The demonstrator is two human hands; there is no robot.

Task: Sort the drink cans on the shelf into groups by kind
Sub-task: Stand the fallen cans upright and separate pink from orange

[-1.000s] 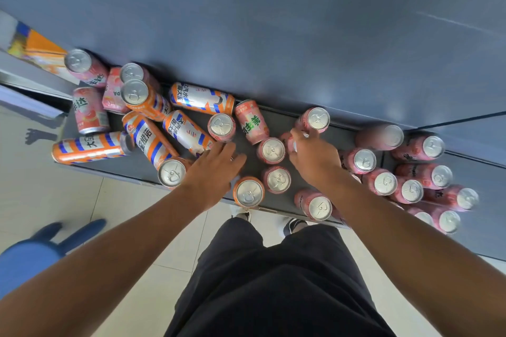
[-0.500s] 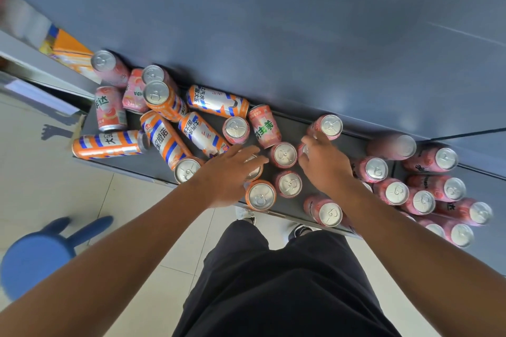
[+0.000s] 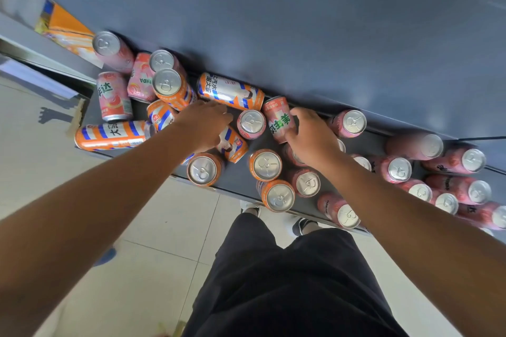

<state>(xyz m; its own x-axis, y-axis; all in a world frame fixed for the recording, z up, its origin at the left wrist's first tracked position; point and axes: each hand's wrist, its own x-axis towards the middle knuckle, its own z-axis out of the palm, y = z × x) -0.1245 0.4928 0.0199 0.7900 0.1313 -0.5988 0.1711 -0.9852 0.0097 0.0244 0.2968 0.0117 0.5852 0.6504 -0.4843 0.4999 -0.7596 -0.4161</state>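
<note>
Pink cans and orange-and-blue striped cans lie mixed on a dark grey shelf [image 3: 238, 174]. My right hand [image 3: 310, 138] curls its fingers and thumb round a pink can [image 3: 278, 119] that lies on its side with green characters on it. My left hand [image 3: 204, 124] rests with its fingers stretched over a lying orange striped can [image 3: 234, 145]. Upright orange cans [image 3: 265, 165] stand near the front edge. Several upright pink cans [image 3: 399, 169] crowd the right end. More lying orange cans [image 3: 230, 90] and pink cans [image 3: 113, 96] fill the left end.
A blue-grey panel [image 3: 301, 22] backs the shelf. An orange printed package [image 3: 64, 29] sits at the upper left. Below the shelf edge are pale floor tiles [image 3: 153, 227], my shoes and dark shorts. A bit of a blue stool [image 3: 105, 257] shows by my left arm.
Both hands moved deeper over the shelf. My right hand left the upright pink cans and took hold of the lying pink can. My left hand shifted from the front cans onto the lying orange can.
</note>
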